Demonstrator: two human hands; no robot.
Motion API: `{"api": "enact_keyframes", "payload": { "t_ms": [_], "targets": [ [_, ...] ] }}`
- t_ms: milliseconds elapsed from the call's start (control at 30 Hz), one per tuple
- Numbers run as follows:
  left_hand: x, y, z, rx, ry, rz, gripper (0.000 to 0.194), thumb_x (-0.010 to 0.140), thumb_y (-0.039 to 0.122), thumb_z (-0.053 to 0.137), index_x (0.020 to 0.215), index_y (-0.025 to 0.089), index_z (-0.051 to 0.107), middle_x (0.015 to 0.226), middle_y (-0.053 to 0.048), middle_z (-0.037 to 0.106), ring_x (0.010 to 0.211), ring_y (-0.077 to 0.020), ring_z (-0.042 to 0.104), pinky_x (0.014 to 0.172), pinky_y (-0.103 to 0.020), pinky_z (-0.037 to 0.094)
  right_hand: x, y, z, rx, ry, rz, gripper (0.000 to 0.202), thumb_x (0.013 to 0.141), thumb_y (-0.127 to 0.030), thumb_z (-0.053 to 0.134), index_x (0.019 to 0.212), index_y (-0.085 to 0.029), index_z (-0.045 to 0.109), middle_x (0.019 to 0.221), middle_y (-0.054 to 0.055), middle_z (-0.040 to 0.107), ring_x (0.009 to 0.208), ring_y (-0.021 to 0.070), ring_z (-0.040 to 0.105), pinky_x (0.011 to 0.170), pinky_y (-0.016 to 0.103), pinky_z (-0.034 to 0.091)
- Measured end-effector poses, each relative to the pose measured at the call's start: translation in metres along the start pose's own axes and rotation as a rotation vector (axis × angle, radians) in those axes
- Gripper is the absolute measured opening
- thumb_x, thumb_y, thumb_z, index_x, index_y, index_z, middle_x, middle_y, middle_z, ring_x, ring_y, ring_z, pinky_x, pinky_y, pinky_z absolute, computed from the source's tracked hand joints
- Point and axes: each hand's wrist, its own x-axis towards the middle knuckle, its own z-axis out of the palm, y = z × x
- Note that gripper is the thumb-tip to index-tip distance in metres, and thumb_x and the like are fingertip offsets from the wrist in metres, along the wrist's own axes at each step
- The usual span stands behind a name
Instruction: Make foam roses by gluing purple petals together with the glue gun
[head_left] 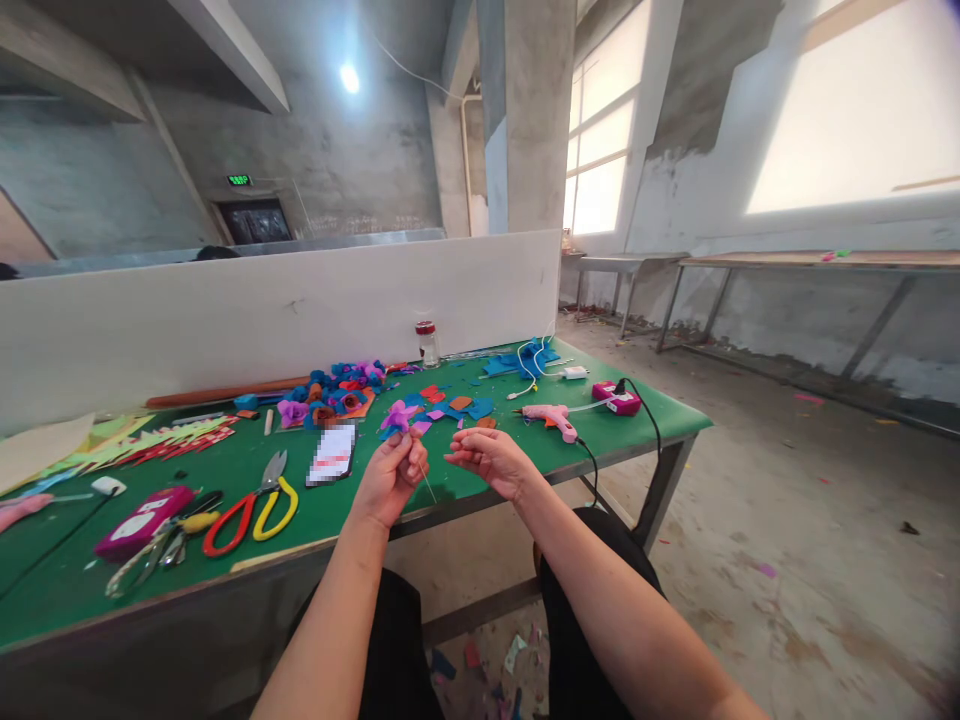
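My left hand [395, 476] is closed in a pinch on a paper flower [400, 414] with purple petals and some blue at its base. A thin stem [428, 484] slants down below that hand. Just to the right, my right hand [491, 458] is held over the table's front edge, fingers loosely bent and apart, with nothing visible in them. Cut paper pieces [471, 407] in blue, orange and purple lie beyond both hands. A pink glue gun [551, 418] rests on the green table [457, 484], right of my right hand.
Finished paper flowers [330, 392] are heaped at the back left. Nearer lie a phone [331, 453], red-and-yellow-handled scissors [264, 503] and a magenta box [144, 522]. A jar [427, 345] stands by the white partition [300, 315]. Another magenta box [616, 398] with a black cord is at right.
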Motion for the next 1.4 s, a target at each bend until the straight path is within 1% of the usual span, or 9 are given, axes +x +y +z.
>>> {"api": "enact_keyframes", "payload": {
  "t_ms": [167, 333, 433, 533, 700, 867, 1000, 1167, 1400],
  "targets": [
    [0.002, 0.0, 0.0, -0.016, 0.014, 0.009, 0.009, 0.081, 0.019, 0.067, 0.087, 0.013, 0.065, 0.055, 0.004, 0.047, 0.044, -0.0057, 0.041, 0.042, -0.017, 0.033, -0.002, 0.003, 0.0, -0.063, -0.07, -0.022, 0.032, 0.058, -0.03, 0.085, 0.082, -0.012, 0.074, 0.075, 0.005, 0.074, 0.065, 0.0132, 0.07, 0.075, 0.027, 0.055],
    [0.004, 0.0, -0.001, -0.026, 0.039, 0.041, 0.01, 0.08, 0.017, 0.068, 0.087, 0.012, 0.065, 0.055, 0.004, 0.048, 0.044, -0.0057, 0.042, 0.041, -0.017, 0.033, -0.007, 0.006, 0.005, -0.196, -0.103, -0.036, 0.037, 0.058, -0.042, 0.084, 0.079, -0.013, 0.074, 0.073, 0.005, 0.073, 0.063, 0.013, 0.068, 0.074, 0.03, 0.055],
    [0.004, -0.001, -0.002, 0.015, 0.047, 0.065, 0.01, 0.08, 0.019, 0.067, 0.088, 0.012, 0.065, 0.055, 0.003, 0.05, 0.045, -0.0062, 0.043, 0.042, -0.017, 0.034, -0.01, 0.008, 0.008, -0.28, -0.07, -0.073, 0.035, 0.053, -0.041, 0.086, 0.071, -0.013, 0.073, 0.064, 0.002, 0.07, 0.059, 0.0122, 0.064, 0.07, 0.029, 0.054],
    [0.004, -0.003, -0.002, 0.094, 0.043, 0.081, 0.012, 0.08, 0.021, 0.068, 0.088, 0.013, 0.066, 0.058, 0.002, 0.055, 0.045, -0.0066, 0.045, 0.045, -0.018, 0.038, -0.008, 0.013, 0.01, -0.355, -0.005, -0.125, 0.035, 0.053, -0.044, 0.084, 0.064, -0.014, 0.071, 0.058, 0.0, 0.066, 0.055, 0.0102, 0.059, 0.064, 0.026, 0.049],
    [0.006, -0.008, 0.0, 0.198, 0.09, 0.092, 0.018, 0.075, 0.026, 0.073, 0.085, 0.011, 0.069, 0.065, -0.004, 0.064, 0.05, -0.0063, 0.05, 0.048, -0.018, 0.039, -0.005, 0.023, 0.013, -0.511, 0.015, -0.165, 0.035, 0.056, -0.044, 0.082, 0.074, -0.015, 0.076, 0.061, -0.002, 0.066, 0.056, 0.008, 0.048, 0.056, 0.023, 0.035],
    [0.008, -0.014, 0.002, 0.262, 0.113, 0.085, 0.023, 0.073, 0.031, 0.075, 0.084, 0.012, 0.07, 0.065, -0.003, 0.065, 0.055, -0.0074, 0.053, 0.053, -0.017, 0.041, -0.003, 0.03, 0.016, -0.363, 0.013, -0.104, 0.036, 0.052, -0.044, 0.084, 0.069, -0.014, 0.074, 0.058, -0.004, 0.06, 0.052, 0.0056, 0.039, 0.053, 0.022, 0.027],
    [0.01, -0.016, 0.001, 0.27, 0.152, 0.116, 0.023, 0.07, 0.032, 0.076, 0.08, 0.012, 0.07, 0.06, -0.002, 0.063, 0.054, -0.0086, 0.053, 0.053, -0.019, 0.04, -0.001, 0.035, 0.016, -0.252, 0.001, 0.003, 0.036, 0.047, -0.041, 0.086, 0.064, -0.014, 0.07, 0.055, -0.005, 0.056, 0.05, 0.0048, 0.038, 0.052, 0.022, 0.025],
    [0.012, -0.01, -0.006, 0.208, 0.232, 0.163, 0.016, 0.068, 0.026, 0.076, 0.074, 0.012, 0.071, 0.056, -0.001, 0.06, 0.055, -0.0079, 0.052, 0.054, -0.018, 0.039, -0.008, 0.041, 0.021, -0.282, -0.006, 0.079, 0.037, 0.045, -0.042, 0.087, 0.061, -0.014, 0.068, 0.055, -0.003, 0.058, 0.051, 0.0055, 0.042, 0.053, 0.023, 0.027],
    [0.014, -0.004, -0.017, 0.161, 0.263, 0.172, 0.009, 0.073, 0.021, 0.07, 0.074, 0.012, 0.071, 0.055, -0.001, 0.059, 0.053, -0.0075, 0.051, 0.051, -0.018, 0.039, -0.02, 0.041, 0.021, -0.33, -0.036, 0.111, 0.036, 0.046, -0.042, 0.086, 0.058, -0.014, 0.067, 0.052, -0.004, 0.058, 0.049, 0.0057, 0.043, 0.052, 0.022, 0.026]
  ]
}}
